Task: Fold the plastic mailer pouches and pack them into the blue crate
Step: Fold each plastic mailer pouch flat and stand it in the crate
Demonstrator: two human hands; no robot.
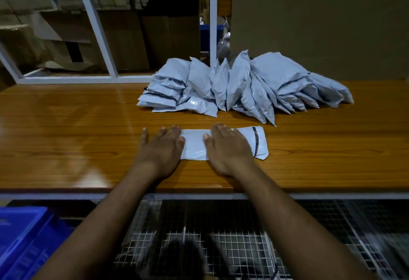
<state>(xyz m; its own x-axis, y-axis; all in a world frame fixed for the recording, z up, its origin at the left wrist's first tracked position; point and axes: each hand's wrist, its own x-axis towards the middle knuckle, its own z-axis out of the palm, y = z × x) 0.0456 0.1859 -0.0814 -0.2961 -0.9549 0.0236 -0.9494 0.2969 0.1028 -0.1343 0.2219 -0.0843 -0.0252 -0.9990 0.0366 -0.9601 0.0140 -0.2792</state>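
Pressing flat on a folded pouch point(223, 144) lying on the counter point(66, 129), just in front of the heap of pouches point(243, 84). Left hand point(162, 146) resting palm-down, fingers straight and spread, mostly on the bare wood beside the pouch's left end, with thumb and fingertips just meeting that end. Right hand point(228, 149) lying open across the pouch's middle, fingers straight, gripping nothing. Dark seal strip showing at the pouch's right end, clear of both hands.

Judging the step in hand as flattening the fold. Doing it well probably means:
- keeping the palms flat and sweeping outward from the middle to push trapped air toward the ends;
- holding the long edges lined up so the fold is not skewing;
- keeping weight on the slippery plastic so it is not springing open before lifting.

Sitting close to the counter's near edge, with only a narrow band of wood between that edge and the pouch. Leaving wide bare wood to the left of the pouch, and less toward the heap behind it. Waiting well below and to the left of the pouch, past the near edge: the blue crate point(22, 235), only partly in view.
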